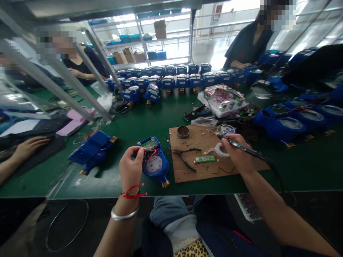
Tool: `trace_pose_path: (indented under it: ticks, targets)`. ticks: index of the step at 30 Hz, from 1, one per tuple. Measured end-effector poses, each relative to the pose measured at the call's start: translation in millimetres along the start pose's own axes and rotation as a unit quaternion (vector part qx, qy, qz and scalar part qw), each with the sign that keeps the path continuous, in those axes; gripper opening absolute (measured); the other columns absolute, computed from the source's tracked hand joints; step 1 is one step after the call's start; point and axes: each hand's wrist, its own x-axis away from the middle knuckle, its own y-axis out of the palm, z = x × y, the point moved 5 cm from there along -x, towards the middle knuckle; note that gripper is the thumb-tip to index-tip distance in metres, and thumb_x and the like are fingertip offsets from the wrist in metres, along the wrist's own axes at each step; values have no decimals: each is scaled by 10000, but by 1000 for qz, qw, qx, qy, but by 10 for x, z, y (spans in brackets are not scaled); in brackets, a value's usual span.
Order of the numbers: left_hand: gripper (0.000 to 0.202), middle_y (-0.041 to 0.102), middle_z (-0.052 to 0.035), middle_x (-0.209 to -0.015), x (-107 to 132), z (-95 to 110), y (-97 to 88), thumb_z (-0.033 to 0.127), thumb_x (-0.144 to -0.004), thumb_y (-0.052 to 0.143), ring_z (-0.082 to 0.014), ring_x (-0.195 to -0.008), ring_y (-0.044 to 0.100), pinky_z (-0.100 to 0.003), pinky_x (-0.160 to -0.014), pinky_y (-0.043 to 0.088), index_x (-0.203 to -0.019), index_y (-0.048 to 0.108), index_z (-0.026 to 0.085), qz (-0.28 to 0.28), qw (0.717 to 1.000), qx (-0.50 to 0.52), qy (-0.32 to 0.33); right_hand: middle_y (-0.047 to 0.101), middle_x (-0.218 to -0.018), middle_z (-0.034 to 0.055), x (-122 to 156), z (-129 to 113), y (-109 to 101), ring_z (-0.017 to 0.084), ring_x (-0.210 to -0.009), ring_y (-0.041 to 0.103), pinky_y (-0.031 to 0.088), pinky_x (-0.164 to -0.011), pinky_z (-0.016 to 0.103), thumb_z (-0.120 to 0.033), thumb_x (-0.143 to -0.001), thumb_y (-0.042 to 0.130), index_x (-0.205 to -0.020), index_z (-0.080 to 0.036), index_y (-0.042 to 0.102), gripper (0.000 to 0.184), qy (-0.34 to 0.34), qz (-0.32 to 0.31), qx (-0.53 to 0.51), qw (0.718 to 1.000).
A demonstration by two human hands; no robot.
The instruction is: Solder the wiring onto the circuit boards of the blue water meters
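Note:
A blue water meter (161, 165) lies on the green bench with its top box uncovered, showing a circuit board (149, 144) and thin red and yellow wires (152, 154). My left hand (131, 165) is closed in a pinch at the box's left edge, where the wires run to the fingertips. In my right hand (239, 151) is a soldering iron (241, 145), gripped like a pen, its tip pointing left near a solder spool (227, 129). Beneath that hand is a white roll (222, 150). A green battery (205, 159) and cutting pliers (184, 159) lie nearby on cardboard.
The cardboard sheet (187, 175) also bears a round tin (183, 132). Left stands another blue meter (92, 150), near a co-worker's hand (33, 145). Rows of meters (168, 81) line the back; a bundle of boards (223, 100) lies in front. More meters (281, 123) stand right.

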Motion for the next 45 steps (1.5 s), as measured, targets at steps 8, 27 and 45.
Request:
trace_pose_path:
  ticks: [8,27,45]
  targets:
    - [195,696,-26,-792,-65,-13,-14,358,-842,586,-167,-744,615,-264,-701,449,-809,661,180,-53,992,104,-38,675,-721,6,-126,-851,394,152,-587,644,555,-574,296,-381,-828,664,-935,-227,604,197,51,-12,-320,946]
    - [202,680,-26,-816,-53,8,-49,358,-858,586,-162,-772,591,-266,-727,433,-810,655,174,-104,987,113,-57,631,-640,-18,216,-1406,1092,99,-528,585,482,-521,224,-298,-881,621,-875,-192,594,110,50,-195,-411,889]
    - [209,687,-31,-824,-44,32,-56,366,-858,594,-164,-767,591,-272,-727,433,-823,666,174,-95,988,105,-61,646,-636,-12,237,-1414,1070,110,-513,596,495,-521,235,-317,-860,642,-877,-193,610,129,40,-200,-384,901]
